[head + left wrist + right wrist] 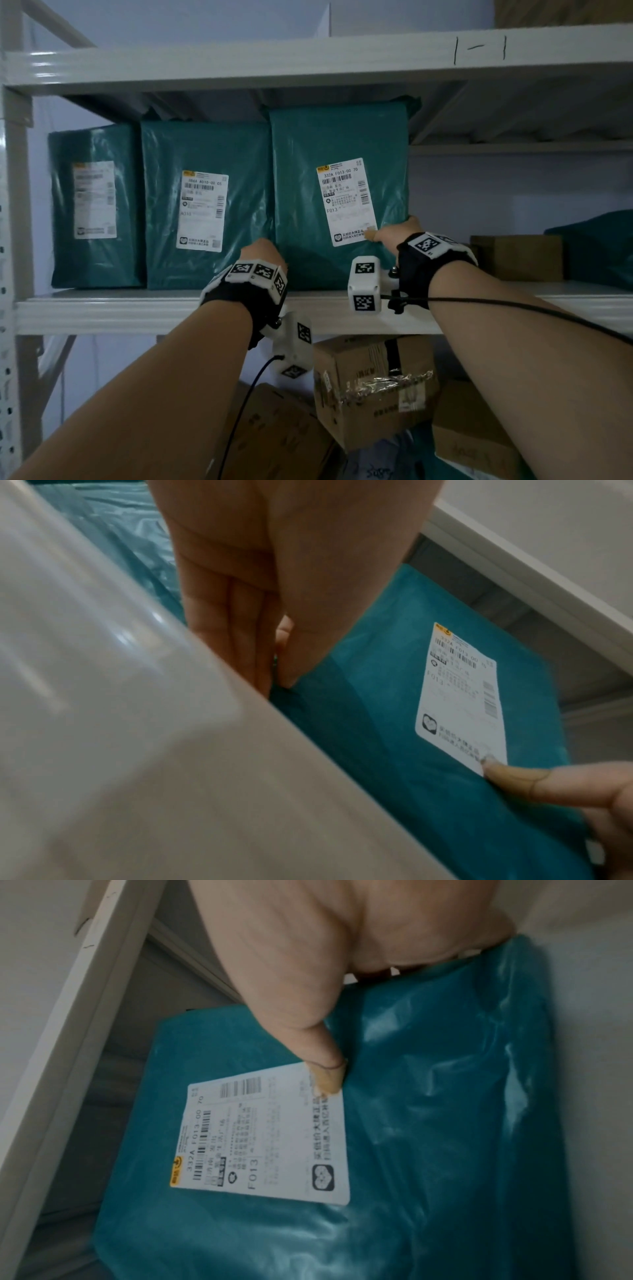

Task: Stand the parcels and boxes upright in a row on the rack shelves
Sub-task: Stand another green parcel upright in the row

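Dim storeroom, grey rack shelf [137, 308]. A teal parcel [308, 137] is stood upright between the hands. Its left edge is pinched by the left hand [262, 253], fingers [232, 620] wedged beside the neighbour parcel [205, 154]. Its right edge is gripped by the right hand [400, 233], thumb on the label [346, 202]. No prop is seen just beyond the right hand, so a slump that way is likely on release. The neighbour may be dragged out too.
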`<move>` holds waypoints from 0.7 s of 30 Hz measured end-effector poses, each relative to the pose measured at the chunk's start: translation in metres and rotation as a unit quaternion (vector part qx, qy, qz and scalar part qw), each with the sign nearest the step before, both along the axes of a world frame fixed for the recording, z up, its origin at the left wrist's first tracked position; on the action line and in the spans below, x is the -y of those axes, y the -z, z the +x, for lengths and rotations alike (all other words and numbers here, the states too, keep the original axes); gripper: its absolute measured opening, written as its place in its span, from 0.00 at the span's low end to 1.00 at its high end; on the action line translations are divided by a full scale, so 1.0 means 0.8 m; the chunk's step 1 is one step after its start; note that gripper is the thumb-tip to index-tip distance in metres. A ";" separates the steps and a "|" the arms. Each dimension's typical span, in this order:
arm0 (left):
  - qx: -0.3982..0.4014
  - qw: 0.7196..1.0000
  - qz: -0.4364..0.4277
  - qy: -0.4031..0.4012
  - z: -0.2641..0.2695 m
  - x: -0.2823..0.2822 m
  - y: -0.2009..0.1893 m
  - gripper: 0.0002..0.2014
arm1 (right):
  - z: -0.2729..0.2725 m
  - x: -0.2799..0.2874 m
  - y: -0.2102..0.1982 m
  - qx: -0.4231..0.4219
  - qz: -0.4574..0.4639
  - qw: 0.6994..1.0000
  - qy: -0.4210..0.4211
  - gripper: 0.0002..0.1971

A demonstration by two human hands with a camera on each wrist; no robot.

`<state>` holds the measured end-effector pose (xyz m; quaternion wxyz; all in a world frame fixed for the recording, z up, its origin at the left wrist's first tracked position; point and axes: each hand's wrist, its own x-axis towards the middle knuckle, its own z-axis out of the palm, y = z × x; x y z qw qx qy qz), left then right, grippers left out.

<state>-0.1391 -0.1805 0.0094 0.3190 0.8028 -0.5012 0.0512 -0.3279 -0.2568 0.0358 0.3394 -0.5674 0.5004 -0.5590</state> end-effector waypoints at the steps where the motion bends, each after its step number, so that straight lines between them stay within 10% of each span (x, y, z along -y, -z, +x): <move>1: -0.003 1.000 0.009 0.001 0.000 0.002 0.001 0.14 | 0.001 -0.001 0.000 -0.012 0.006 1.000 0.008 0.40; 21: -0.112 0.978 0.045 0.170 -0.040 0.015 -0.011 0.14 | -0.010 -0.029 0.017 -0.090 0.024 0.995 0.033 0.39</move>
